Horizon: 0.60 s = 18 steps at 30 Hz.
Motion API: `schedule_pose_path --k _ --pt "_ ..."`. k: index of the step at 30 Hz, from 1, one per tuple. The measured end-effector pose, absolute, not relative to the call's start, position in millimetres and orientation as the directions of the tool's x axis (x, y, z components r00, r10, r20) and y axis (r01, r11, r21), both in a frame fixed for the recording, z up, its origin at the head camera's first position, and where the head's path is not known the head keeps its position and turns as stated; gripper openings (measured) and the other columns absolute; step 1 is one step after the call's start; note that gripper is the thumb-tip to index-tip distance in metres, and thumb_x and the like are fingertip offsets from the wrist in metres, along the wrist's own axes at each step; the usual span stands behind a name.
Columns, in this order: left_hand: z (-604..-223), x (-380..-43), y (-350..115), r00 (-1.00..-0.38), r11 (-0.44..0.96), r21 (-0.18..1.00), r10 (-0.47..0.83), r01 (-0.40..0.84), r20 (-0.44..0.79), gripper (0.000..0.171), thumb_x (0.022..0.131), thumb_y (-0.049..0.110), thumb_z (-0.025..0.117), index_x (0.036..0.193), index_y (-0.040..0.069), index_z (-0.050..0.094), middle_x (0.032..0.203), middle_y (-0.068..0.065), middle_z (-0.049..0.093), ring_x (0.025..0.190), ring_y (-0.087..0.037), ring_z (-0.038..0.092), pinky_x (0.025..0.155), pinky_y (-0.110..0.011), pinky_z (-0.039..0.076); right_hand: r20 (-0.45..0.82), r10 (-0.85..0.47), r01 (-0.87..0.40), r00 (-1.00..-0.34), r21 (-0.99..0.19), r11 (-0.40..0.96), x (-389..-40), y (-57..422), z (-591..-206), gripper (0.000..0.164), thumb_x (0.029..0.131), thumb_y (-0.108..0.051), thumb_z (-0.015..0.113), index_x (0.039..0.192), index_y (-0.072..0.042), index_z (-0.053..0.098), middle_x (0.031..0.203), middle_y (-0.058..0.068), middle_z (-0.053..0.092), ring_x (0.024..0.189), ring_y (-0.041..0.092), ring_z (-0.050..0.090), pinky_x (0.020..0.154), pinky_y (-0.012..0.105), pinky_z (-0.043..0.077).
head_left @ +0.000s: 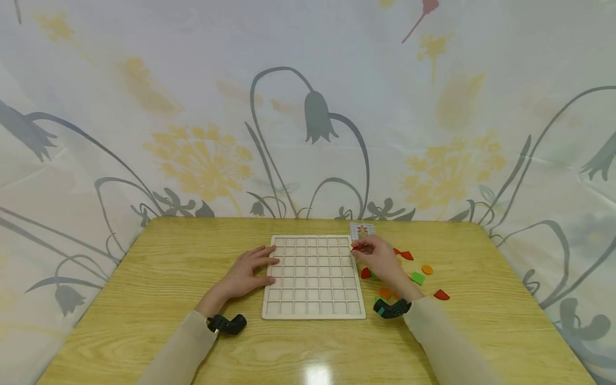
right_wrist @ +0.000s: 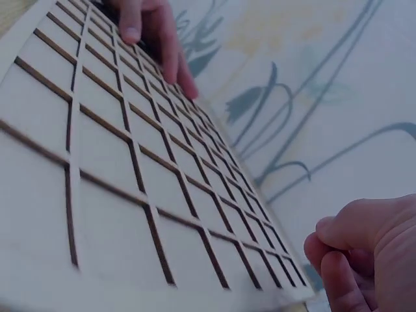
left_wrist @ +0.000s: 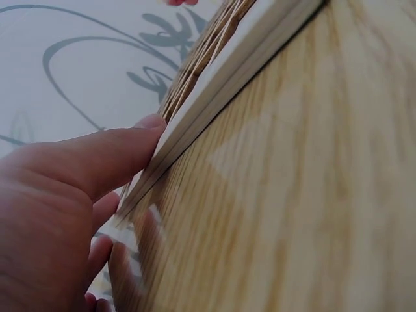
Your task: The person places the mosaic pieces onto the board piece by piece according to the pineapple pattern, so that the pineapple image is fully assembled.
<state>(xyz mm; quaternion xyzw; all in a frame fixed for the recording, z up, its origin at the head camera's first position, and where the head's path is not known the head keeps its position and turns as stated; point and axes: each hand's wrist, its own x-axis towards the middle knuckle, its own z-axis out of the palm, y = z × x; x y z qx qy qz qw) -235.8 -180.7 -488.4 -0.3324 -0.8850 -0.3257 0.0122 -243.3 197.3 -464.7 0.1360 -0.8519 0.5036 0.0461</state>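
Observation:
A pale wooden grid board [head_left: 314,278] with square cells lies on the table. Across its left edge rests my left hand [head_left: 247,272], fingers spread and fairly straight; in the left wrist view the thumb [left_wrist: 123,153] touches the board's side. My right hand [head_left: 380,259] is at the board's upper right edge, pinching a small red piece [head_left: 355,248] between thumb and fingertips. That piece is mostly hidden by the fingers, and the right wrist view does not show it. All the grid cells visible there hold nothing.
Right of the board lie loose flat pieces: a red one [head_left: 441,294], an orange disc [head_left: 427,269], a green square [head_left: 417,278] and several more, partly under my right forearm. A printed pattern card [head_left: 362,230] lies behind the board. A flowered cloth [head_left: 308,160] hangs behind the table.

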Motion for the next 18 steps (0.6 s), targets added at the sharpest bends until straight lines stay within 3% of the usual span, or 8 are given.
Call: schedule_pose_path --k 4,8,18 --pt "-488.2 -235.9 -180.9 -0.779 0.566 0.571 0.580 0.595 0.236 0.049 0.091 0.025 0.073 0.135 0.005 0.063 0.154 -0.015 0.040 0.144 -0.042 0.027 0.111 -0.067 0.017 0.225 -0.232 -0.311 -0.946 -0.830 0.463 -249.5 165.9 -471.9 0.014 0.090 -0.008 0.074 0.103 -0.003 0.074 0.099 0.005 0.068 0.084 0.018 0.067 0.076 0.032 0.056" --pt "-488.4 -235.7 -180.5 -0.777 0.564 0.570 0.582 0.597 0.239 0.048 0.091 0.025 0.073 0.134 0.005 0.063 0.154 -0.016 0.041 0.144 -0.042 0.028 0.111 -0.067 0.018 0.272 -0.251 -0.363 -0.929 -0.804 0.471 -253.1 140.5 -478.6 0.008 0.089 -0.008 0.076 0.097 -0.007 0.076 0.094 0.000 0.066 0.080 0.014 0.064 0.074 0.031 0.054" --pt "-487.8 -235.7 -180.4 -0.779 0.561 0.576 0.580 0.594 0.239 0.049 0.091 0.025 0.073 0.135 0.005 0.063 0.154 -0.015 0.040 0.144 -0.042 0.027 0.111 -0.067 0.017 0.355 -0.227 -0.421 -0.907 -0.768 0.483 -262.4 107.5 -485.1 0.004 0.087 -0.005 0.076 0.091 -0.005 0.075 0.089 0.001 0.061 0.077 0.015 0.062 0.071 0.030 0.054"
